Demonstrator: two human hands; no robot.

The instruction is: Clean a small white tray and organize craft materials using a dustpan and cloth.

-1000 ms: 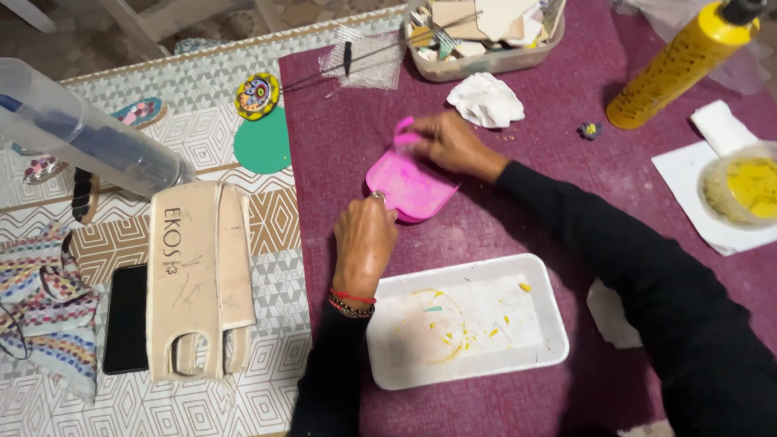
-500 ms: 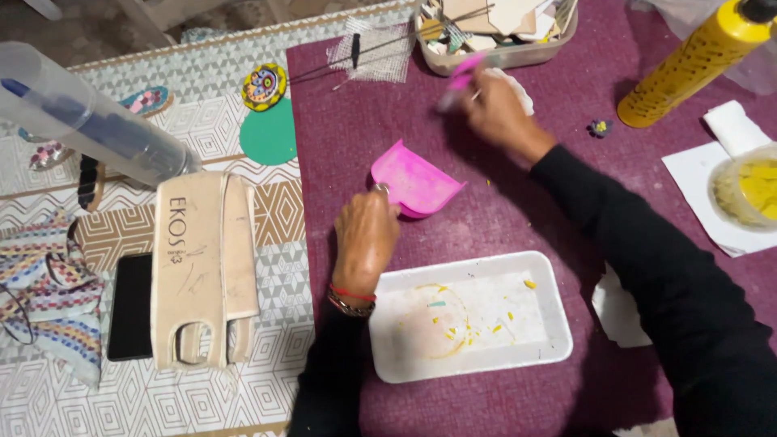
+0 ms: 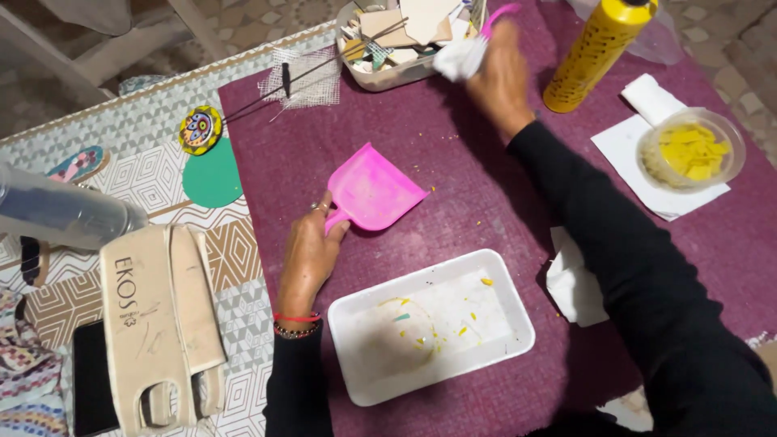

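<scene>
Nearest the camera, at the near edge of the maroon felt mat [image 3: 486,186], sits a white rectangular tray [image 3: 433,324] with rounded corners and a raised rim, its smooth bottom smeared with faint yellow and green streaks and a few yellow flecks; bare felt lies between its far rim and the dustpan. Just left of the tray, the left hand [image 3: 309,257] rests on the mat's left part, a red and a beaded bracelet at the wrist, fingers curled around the short handle of a pink plastic dustpan [image 3: 374,193], which lies flat on the felt with its flared mouth toward the far side. Off the mat's left edge, on a patterned cloth, lie a beige folded bag [image 3: 158,324] with cut-out handles, a dark phone [image 3: 93,376] beside it, a clear plastic bottle [image 3: 61,212] on its side, a flat green disc [image 3: 212,176] and a small round multicoloured badge [image 3: 200,129]. To the right of the tray a crumpled white paper [image 3: 575,279] rests beside the black sleeve, and further right a clear round tub [image 3: 689,150] of yellow bits stands on a white sheet. At the far side, the right hand [image 3: 502,73], blurred, is closed on a thin pink handle [image 3: 500,14] and a white wad [image 3: 458,58], right beside a clear container [image 3: 396,48] of cardboard scraps. 1 tall yellow bottle [image 3: 597,50] stands just right of that hand, and a frayed square of mesh [image 3: 301,79] lies left of the container.
</scene>
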